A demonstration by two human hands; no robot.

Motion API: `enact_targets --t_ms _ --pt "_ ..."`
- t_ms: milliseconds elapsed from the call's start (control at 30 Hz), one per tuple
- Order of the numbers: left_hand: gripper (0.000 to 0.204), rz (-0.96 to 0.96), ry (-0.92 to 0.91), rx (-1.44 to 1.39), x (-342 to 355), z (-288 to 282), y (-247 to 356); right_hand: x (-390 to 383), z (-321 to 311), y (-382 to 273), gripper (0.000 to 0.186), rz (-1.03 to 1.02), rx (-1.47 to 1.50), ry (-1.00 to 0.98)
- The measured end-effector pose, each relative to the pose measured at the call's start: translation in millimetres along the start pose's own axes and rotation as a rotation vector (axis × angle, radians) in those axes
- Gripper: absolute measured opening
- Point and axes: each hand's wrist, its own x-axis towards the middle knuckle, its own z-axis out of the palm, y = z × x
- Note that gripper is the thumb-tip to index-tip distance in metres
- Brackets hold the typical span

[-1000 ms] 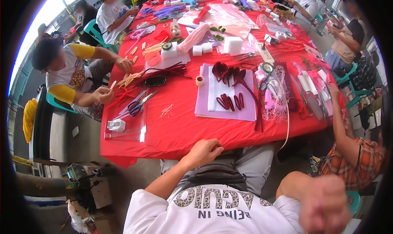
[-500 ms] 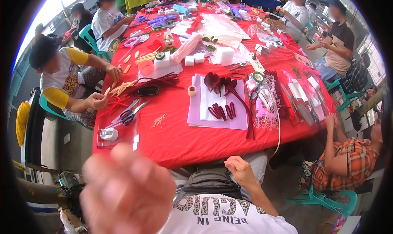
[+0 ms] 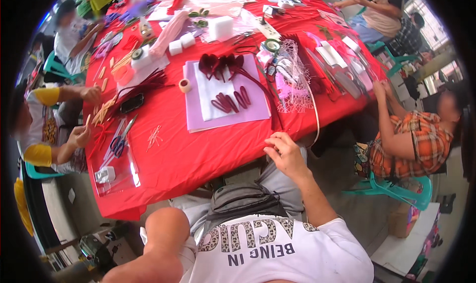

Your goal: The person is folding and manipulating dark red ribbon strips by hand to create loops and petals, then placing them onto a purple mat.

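My right hand (image 3: 286, 155) hovers at the near edge of the red tablecloth (image 3: 198, 164), fingers loosely bent and a little apart, with nothing seen in them. My left arm (image 3: 166, 228) is folded at the lower left, and its hand lies outside the picture. Ahead of my right hand, lilac sheets (image 3: 198, 122) lie under a white sheet (image 3: 208, 82). On these rest several dark red petal shapes (image 3: 220, 65) and several narrow dark red loops (image 3: 232, 100). Long dark red fuzzy stems (image 3: 272, 104) trail off the right side of the sheets.
A beige tape roll (image 3: 185, 85) stands left of the sheets. Blue-handled scissors (image 3: 118, 145) and a tape dispenser (image 3: 105, 174) lie near the left corner. White netting (image 3: 296, 97) is bunched at right. People sit at both sides; one in an orange plaid shirt (image 3: 416, 144) is close.
My left hand, blurred and close before, has gone out of the picture, leaving the bent arm. My right hand has moved up toward the table edge and its fingers have loosened. The view has shifted.
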Motion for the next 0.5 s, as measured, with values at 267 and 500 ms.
enact_targets --t_ms 267,500 --pt "0.028 -0.234 -0.198 -0.516 -35.9 -25.9 -42.2 44.7 -41.2 42.4 0.016 0.138 -0.052 0.192" --pt "0.030 -0.576 0.092 0.042 -94.4 -33.7 -49.1 74.3 -70.7 79.9 0.016 0.217 -0.137 0.319"
